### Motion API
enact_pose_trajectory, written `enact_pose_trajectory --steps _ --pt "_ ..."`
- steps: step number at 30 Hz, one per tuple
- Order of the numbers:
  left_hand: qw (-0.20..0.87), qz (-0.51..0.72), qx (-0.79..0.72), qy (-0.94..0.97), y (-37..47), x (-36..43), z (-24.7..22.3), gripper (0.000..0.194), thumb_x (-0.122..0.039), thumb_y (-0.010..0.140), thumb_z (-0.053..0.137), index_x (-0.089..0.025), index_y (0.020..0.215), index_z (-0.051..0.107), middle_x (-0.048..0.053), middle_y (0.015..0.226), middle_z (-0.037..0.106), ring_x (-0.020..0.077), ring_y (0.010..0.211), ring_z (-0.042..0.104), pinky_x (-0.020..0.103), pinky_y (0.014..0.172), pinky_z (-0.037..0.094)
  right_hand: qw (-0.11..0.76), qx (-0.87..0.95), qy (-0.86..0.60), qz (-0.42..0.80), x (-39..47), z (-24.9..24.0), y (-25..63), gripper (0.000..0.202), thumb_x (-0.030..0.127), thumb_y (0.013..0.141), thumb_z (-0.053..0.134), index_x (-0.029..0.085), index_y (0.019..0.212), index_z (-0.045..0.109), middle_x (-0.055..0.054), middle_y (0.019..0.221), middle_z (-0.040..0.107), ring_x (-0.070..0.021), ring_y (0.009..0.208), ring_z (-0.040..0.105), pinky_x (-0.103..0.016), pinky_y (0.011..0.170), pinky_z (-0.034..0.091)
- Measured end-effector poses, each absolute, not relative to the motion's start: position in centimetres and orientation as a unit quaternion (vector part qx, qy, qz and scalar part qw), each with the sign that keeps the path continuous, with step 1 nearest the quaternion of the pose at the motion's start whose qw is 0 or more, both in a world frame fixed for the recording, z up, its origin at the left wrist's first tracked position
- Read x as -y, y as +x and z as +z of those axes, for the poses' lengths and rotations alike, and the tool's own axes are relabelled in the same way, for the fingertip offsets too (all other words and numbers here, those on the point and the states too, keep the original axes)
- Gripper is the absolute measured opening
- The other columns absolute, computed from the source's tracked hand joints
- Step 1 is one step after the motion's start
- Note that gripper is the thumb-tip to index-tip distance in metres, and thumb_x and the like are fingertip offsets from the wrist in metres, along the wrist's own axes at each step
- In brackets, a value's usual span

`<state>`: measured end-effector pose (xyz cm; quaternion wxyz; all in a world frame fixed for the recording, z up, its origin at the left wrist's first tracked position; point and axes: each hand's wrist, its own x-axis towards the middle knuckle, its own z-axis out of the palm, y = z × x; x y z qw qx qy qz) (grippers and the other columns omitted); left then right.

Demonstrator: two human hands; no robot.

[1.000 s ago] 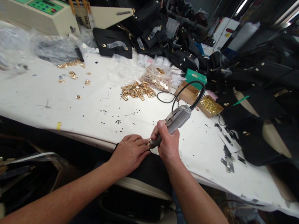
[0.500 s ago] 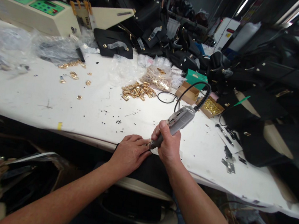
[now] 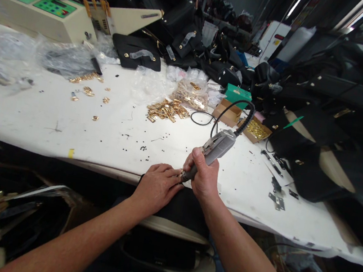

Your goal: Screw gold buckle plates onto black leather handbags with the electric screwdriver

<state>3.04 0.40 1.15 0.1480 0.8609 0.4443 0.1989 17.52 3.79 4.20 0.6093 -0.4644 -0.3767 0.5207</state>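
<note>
A grey corded electric screwdriver point(image 3: 223, 144) slants down toward me, with my right hand point(image 3: 205, 176) wrapped round its body. Its tip points at a small gold-coloured fitting at the edge of a black bag point(image 3: 188, 205); the exact contact is hidden by my fingers. My left hand point(image 3: 156, 187) grips the bag's edge at the tip, fingers together and thumb on the near side. The bag lies open in my lap against the table's front edge, its pale lining showing.
The white table point(image 3: 106, 138) carries a pile of gold-coloured metal fittings point(image 3: 168, 110), scattered black bits, plastic bags and a cardboard box point(image 3: 254, 129) of small brass-coloured parts. A beige machine point(image 3: 58, 22) stands back left. Black bags point(image 3: 326, 171) crowd the right; a pen point(image 3: 272, 163) lies near them.
Both hands, the screwdriver and the bag hold almost the same position. The view has shifted very slightly.
</note>
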Motion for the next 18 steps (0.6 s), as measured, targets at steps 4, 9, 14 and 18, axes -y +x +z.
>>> enact_pose_trajectory --steps 4,9,14,18 --pt "0.150 0.205 -0.444 0.859 3.0 -0.4 0.9 0.024 -0.036 0.097 0.059 -0.029 0.117 0.070 0.000 0.125 0.071 0.0248 0.114 0.058 0.046 0.098 0.044 0.614 0.371 -0.469 0.515 -3.9 4.1 17.8 0.042 0.053 0.080 0.074 0.018 0.064 0.057 0.002 0.051 0.055 -0.0105 0.043 0.049 -0.023 0.042 0.040" --pt "0.153 0.201 -0.450 0.856 3.0 -0.5 0.8 0.026 -0.037 0.096 0.061 -0.027 0.119 0.066 0.001 0.125 0.071 0.0259 0.115 0.058 0.046 0.098 0.044 0.620 0.381 -0.495 0.474 -4.6 3.9 18.4 0.042 0.055 0.080 0.073 0.018 0.065 0.059 0.001 0.052 0.057 -0.0108 0.043 0.050 -0.023 0.042 0.041" --pt "0.151 0.205 -0.486 0.836 3.2 -0.4 0.9 0.036 -0.035 0.090 0.069 -0.023 0.122 0.060 0.005 0.107 0.071 0.0262 0.105 0.061 0.044 0.094 0.046 0.614 0.394 -0.518 0.447 -5.0 3.4 18.3 0.043 0.056 0.079 0.073 0.017 0.064 0.060 -0.001 0.051 0.058 -0.0111 0.045 0.051 -0.023 0.043 0.041" --pt "0.159 0.199 -0.494 0.831 3.3 -0.4 1.0 0.034 -0.038 0.091 0.067 -0.023 0.120 0.058 0.005 0.107 0.069 0.0259 0.104 0.060 0.044 0.095 0.045 0.601 0.400 -0.519 0.459 -4.9 3.0 18.0 0.044 0.055 0.080 0.073 0.017 0.062 0.060 -0.001 0.052 0.059 -0.0113 0.045 0.051 -0.023 0.044 0.042"
